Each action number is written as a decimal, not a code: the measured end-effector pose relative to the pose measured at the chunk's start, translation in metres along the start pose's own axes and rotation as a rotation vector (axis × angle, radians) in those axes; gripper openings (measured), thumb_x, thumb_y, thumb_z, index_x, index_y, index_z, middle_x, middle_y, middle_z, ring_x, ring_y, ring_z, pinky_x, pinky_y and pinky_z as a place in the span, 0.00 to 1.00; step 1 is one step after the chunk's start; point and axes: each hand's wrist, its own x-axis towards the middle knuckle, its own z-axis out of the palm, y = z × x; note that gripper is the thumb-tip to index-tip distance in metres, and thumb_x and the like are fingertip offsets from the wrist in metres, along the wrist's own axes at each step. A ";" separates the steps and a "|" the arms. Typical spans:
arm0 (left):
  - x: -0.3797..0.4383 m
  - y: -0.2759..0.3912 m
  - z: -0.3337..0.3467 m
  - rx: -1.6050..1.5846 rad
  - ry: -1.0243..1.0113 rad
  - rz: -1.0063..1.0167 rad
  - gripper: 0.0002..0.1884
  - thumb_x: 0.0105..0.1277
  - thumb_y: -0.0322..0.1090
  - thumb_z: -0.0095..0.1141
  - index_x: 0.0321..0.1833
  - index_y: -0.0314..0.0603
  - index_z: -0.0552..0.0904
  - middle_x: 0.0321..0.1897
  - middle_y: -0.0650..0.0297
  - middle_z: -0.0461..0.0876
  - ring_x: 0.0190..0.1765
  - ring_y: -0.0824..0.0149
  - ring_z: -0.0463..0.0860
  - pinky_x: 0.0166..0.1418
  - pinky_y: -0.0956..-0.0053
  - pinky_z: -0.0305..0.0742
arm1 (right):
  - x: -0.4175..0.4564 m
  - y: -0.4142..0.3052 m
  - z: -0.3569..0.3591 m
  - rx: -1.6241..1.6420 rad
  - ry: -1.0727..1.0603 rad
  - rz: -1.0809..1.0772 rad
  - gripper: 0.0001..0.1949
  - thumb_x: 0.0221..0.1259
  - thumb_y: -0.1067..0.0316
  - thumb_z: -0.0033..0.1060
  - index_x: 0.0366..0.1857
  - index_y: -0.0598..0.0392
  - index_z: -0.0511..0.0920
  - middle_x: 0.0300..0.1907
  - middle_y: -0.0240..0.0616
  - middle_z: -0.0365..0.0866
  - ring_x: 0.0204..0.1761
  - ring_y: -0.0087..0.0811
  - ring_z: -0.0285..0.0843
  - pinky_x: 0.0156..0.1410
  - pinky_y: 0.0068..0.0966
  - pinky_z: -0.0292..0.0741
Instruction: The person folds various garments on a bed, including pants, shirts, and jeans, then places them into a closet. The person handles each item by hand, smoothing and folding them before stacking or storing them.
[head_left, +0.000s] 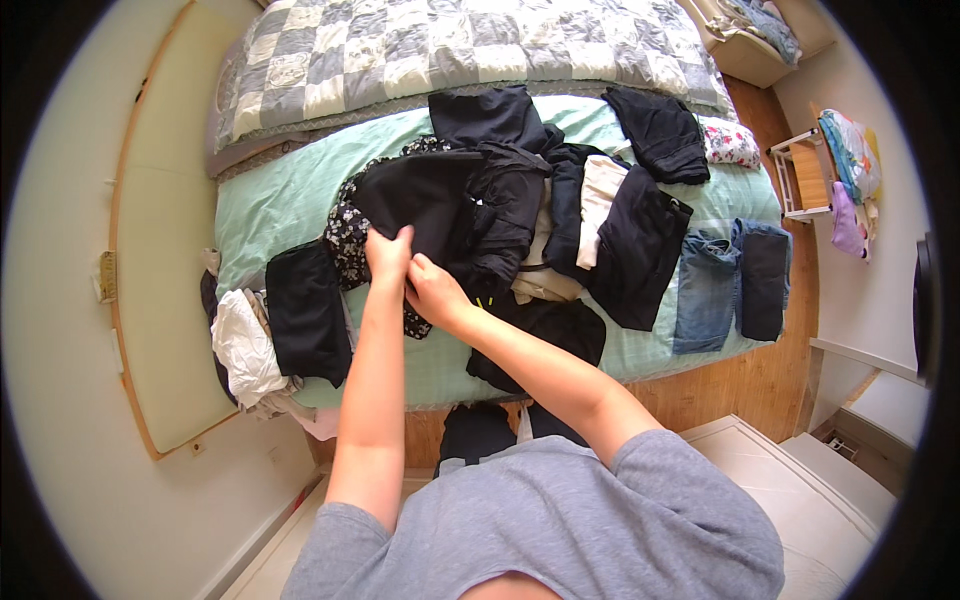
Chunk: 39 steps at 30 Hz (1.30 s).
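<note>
My left hand and my right hand are close together at the lower left edge of a black garment, both closed on its cloth. The garment is spread on the bed, over a black floral garment. A crumpled black garment adjoins it on the right. Left of my hands is a folded black garment. Below right of them, partly behind my right forearm, lies another black garment. My fingertips are partly hidden.
Black trousers, a cream garment and folded blue jeans lie on the green sheet. White clothing is piled at the bed's left end. A checked quilt lies beyond; a small rack stands at right.
</note>
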 end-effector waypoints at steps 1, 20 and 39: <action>0.005 -0.006 -0.006 0.055 0.050 -0.150 0.22 0.59 0.39 0.68 0.51 0.30 0.81 0.45 0.51 0.86 0.49 0.58 0.85 0.56 0.66 0.76 | -0.009 0.002 -0.002 0.055 -0.077 -0.012 0.17 0.56 0.76 0.58 0.51 0.60 0.74 0.48 0.52 0.74 0.48 0.53 0.76 0.50 0.39 0.77; -0.175 0.258 -0.248 -0.387 0.269 0.124 0.25 0.72 0.43 0.56 0.66 0.35 0.73 0.59 0.56 0.80 0.56 0.62 0.81 0.60 0.69 0.77 | -0.059 -0.012 -0.024 1.623 -0.461 0.617 0.38 0.69 0.37 0.49 0.76 0.46 0.55 0.73 0.38 0.63 0.73 0.37 0.61 0.73 0.44 0.62; -0.210 0.030 -0.131 -0.484 -0.237 -0.139 0.22 0.74 0.36 0.54 0.66 0.35 0.71 0.58 0.60 0.79 0.56 0.65 0.81 0.62 0.70 0.76 | -0.166 -0.089 -0.177 1.730 -0.066 0.797 0.28 0.74 0.45 0.47 0.61 0.61 0.74 0.58 0.44 0.80 0.57 0.37 0.80 0.63 0.33 0.76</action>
